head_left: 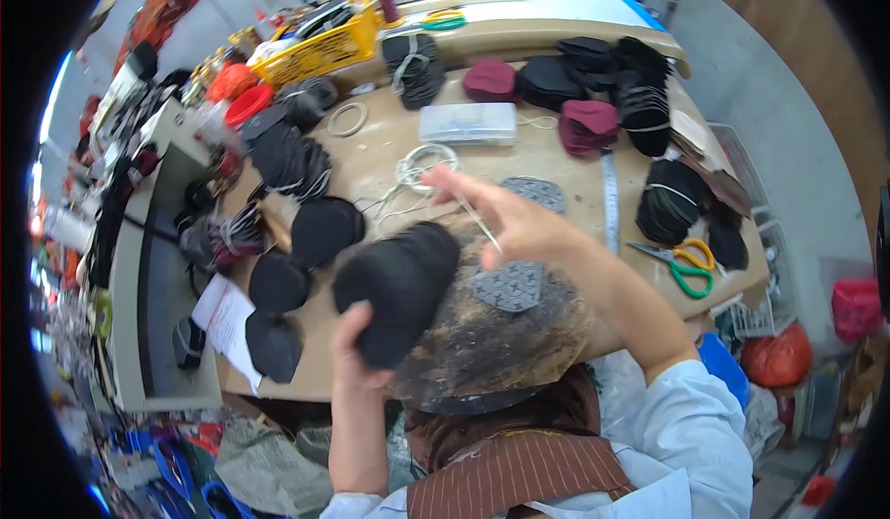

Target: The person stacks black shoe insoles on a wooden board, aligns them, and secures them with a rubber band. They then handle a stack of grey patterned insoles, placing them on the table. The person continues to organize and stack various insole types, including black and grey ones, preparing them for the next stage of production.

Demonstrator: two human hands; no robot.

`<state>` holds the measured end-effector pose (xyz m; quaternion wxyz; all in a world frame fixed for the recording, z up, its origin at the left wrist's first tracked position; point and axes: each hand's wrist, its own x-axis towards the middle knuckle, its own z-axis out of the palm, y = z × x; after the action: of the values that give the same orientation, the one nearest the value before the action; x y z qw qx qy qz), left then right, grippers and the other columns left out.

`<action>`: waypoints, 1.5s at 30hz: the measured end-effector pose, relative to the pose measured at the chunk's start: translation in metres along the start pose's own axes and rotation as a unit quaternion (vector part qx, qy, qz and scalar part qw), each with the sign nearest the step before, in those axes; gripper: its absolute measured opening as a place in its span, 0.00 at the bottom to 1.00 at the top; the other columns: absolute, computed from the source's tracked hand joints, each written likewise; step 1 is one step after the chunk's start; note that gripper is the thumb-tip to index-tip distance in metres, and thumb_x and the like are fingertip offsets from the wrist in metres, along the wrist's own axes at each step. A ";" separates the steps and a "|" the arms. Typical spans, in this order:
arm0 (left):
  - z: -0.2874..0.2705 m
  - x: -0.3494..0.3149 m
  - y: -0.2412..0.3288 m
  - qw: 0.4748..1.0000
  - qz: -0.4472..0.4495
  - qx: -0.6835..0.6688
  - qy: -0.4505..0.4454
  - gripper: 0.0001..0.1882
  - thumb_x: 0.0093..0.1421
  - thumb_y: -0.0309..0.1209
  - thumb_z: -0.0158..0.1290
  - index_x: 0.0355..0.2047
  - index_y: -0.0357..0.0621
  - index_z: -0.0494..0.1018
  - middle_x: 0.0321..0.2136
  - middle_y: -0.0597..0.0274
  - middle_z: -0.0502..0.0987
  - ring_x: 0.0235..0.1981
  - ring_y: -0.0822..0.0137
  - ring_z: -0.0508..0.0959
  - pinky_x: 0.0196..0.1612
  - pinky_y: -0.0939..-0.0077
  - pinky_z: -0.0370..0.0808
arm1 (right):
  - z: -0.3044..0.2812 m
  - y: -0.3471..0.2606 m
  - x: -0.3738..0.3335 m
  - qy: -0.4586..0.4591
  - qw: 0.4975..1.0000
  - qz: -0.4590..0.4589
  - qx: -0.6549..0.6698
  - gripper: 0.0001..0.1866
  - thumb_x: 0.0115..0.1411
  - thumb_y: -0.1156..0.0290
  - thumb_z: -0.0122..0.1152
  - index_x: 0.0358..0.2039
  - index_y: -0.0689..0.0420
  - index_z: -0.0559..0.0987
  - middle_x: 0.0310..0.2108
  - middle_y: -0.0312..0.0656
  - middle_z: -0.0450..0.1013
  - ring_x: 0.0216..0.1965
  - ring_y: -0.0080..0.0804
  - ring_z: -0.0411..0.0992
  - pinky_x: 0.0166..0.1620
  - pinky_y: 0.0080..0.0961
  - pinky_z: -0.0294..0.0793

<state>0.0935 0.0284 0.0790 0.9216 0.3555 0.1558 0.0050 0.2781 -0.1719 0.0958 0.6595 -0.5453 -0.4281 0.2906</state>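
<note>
A thick stack of black cut pieces [399, 283], blurred by motion, is gripped in my left hand [357, 343], whose thumb presses on its near side. It is held tilted above the left part of a worn round wooden block [491, 357]. To the right of the stack, my right hand [524, 222] has its fingers spread with a pale rubber band [479, 224] stretched between them. Beneath that hand, grey patterned pieces [510, 285] lie on the block. A bundle of pale rubber bands [426, 162] lies on the table just beyond.
Black stacks [327, 230] lie at the left, and banded black stacks [672, 201] at the right. Scissors [684, 264] with green and orange handles rest near the right edge. A clear plastic box [467, 123], maroon pieces [587, 128] and a yellow basket [320, 51] are farther back.
</note>
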 end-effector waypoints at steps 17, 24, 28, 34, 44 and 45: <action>0.033 0.040 -0.028 0.956 0.247 -0.159 -0.018 0.23 0.63 0.36 0.49 0.56 0.38 0.63 0.53 0.57 0.71 0.51 0.62 0.74 0.56 0.66 0.70 | 0.086 -0.004 -0.076 0.383 0.866 -0.068 0.314 0.46 0.50 0.43 0.65 0.58 0.65 0.62 0.60 0.56 0.59 0.60 0.46 0.60 0.63 0.36 0.56; 0.040 -0.003 -0.029 0.825 0.262 0.494 -0.087 0.41 0.45 0.30 0.67 0.55 0.39 0.54 0.49 0.48 0.66 0.51 0.56 0.71 0.53 0.66 0.68 | 0.051 -0.011 -0.056 0.172 0.984 0.038 -0.037 0.66 0.36 0.29 0.66 0.62 0.68 0.54 0.59 0.49 0.59 0.61 0.38 0.57 0.62 0.33 0.55; 0.051 -0.013 -0.016 0.735 0.174 0.618 -0.219 0.42 0.45 0.29 0.67 0.56 0.40 0.54 0.51 0.50 0.64 0.52 0.58 0.70 0.54 0.68 0.66 | 0.032 -0.013 -0.042 0.010 0.986 0.149 -0.080 0.46 0.51 0.44 0.64 0.58 0.67 0.64 0.51 0.47 0.68 0.53 0.31 0.67 0.56 0.28 0.63; 0.029 -0.018 -0.013 0.921 0.071 0.283 -0.260 0.43 0.45 0.25 0.66 0.59 0.40 0.53 0.52 0.57 0.65 0.54 0.67 0.66 0.58 0.70 0.61 | 0.010 0.010 -0.038 0.012 0.954 0.264 0.140 0.18 0.65 0.63 0.53 0.49 0.62 0.75 0.46 0.39 0.73 0.42 0.21 0.72 0.46 0.21 0.71; 0.048 0.005 -0.038 0.976 -0.012 0.209 -0.059 0.47 0.51 0.34 0.64 0.62 0.37 0.46 0.52 0.48 0.64 0.55 0.62 0.65 0.59 0.64 0.62 | 0.015 -0.023 -0.088 0.028 0.983 0.159 -0.083 0.49 0.49 0.66 0.69 0.66 0.61 0.50 0.62 0.48 0.55 0.60 0.35 0.59 0.61 0.29 0.58; 0.045 0.006 -0.046 0.965 0.022 0.252 -0.072 0.48 0.51 0.35 0.64 0.63 0.38 0.45 0.53 0.48 0.63 0.56 0.61 0.64 0.59 0.64 0.62 | 0.019 -0.025 -0.092 0.030 0.973 0.197 -0.113 0.51 0.47 0.64 0.70 0.66 0.61 0.51 0.62 0.48 0.56 0.60 0.35 0.60 0.61 0.29 0.58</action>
<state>0.1078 -0.0350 0.0786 0.8108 0.5789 0.0771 -0.0400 0.2165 -0.2472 0.0984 0.5359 -0.6985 -0.3225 0.3477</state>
